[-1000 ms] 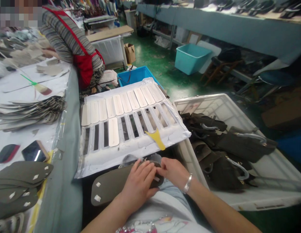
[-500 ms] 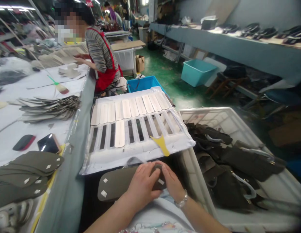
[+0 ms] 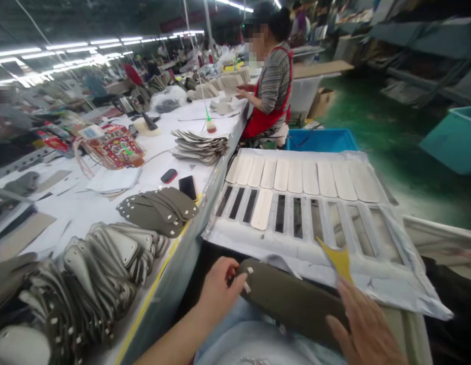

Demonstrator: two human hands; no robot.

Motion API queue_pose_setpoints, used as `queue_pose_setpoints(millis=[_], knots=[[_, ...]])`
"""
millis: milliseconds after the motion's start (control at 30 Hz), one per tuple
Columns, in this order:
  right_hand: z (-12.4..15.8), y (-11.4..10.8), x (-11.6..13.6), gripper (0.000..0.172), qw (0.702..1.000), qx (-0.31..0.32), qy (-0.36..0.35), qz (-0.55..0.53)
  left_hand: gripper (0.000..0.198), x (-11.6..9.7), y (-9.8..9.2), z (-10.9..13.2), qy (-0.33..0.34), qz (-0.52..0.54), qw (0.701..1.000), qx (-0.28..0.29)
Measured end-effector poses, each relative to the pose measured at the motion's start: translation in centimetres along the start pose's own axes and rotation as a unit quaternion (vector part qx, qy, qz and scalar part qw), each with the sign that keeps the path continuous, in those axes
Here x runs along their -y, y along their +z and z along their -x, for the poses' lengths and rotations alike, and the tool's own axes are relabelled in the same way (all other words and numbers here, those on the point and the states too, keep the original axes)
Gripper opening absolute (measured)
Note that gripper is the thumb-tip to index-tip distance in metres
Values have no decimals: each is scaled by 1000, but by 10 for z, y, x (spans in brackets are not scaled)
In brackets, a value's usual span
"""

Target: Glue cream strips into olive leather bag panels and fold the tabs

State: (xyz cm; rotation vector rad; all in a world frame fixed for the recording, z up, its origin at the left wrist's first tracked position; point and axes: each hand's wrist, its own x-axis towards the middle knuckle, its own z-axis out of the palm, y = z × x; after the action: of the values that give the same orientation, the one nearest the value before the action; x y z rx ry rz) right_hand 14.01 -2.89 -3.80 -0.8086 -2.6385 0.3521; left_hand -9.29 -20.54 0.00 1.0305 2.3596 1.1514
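Note:
A long olive-grey panel (image 3: 292,294) with rounded ends and small white patches lies slanted over my lap. At its left end is my left hand (image 3: 222,284), fingers curled and thumb against the panel's end beside the white patches. My right hand (image 3: 368,324) is at the right end, fingers stretched out and thumb apart; it covers part of that end. Its fingertips come close to a forked yellow tool (image 3: 339,258) on the white board (image 3: 235,230); whether they touch is unclear. On the board are a row of pale strips (image 3: 311,177), one separate strip (image 3: 262,209) and dark slots.
On the left table (image 3: 159,159) lie fanned olive panels (image 3: 159,208), a phone (image 3: 187,187), stacked grey pieces (image 3: 106,253) and a brush (image 3: 210,125). A co-worker (image 3: 271,81) sits beyond, near a blue bin (image 3: 321,139). A white crate (image 3: 444,235) stands at right.
The view has swung left. My hands, earlier together at the panel's right end, have moved apart: the left hand is now at its left end. The panel is tilted differently.

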Motion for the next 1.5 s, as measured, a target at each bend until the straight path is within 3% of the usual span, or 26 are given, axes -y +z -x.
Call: queue_pose_setpoints(millis=[100, 200, 533, 700, 967, 1100, 1300, 1500], knots=[[-26, 8, 34, 73, 980, 61, -173, 82, 20, 29, -13, -8, -129, 102, 982, 91], [-41, 19, 52, 77, 965, 99, -213, 120, 26, 37, -11, -16, -170, 148, 965, 134], [-51, 30, 81, 80, 965, 123, -192, 132, 34, 31, -24, -35, -123, 54, 968, 211], [-57, 37, 96, 77, 966, 132, -182, 128, 29, 29, -22, -38, -117, 89, 958, 244], [-62, 42, 108, 76, 970, 152, -158, 107, 31, 27, -18, -44, -79, 72, 967, 229], [-64, 40, 108, 65, 971, 154, -152, 99, 29, 27, -18, -45, -60, 38, 973, 221], [-65, 38, 110, 59, 972, 163, -145, 86, 30, 31, -18, -48, -73, 62, 964, 247], [-67, 38, 110, 57, 973, 166, -138, 81, 30, 36, -16, -48, -83, 73, 967, 231]])
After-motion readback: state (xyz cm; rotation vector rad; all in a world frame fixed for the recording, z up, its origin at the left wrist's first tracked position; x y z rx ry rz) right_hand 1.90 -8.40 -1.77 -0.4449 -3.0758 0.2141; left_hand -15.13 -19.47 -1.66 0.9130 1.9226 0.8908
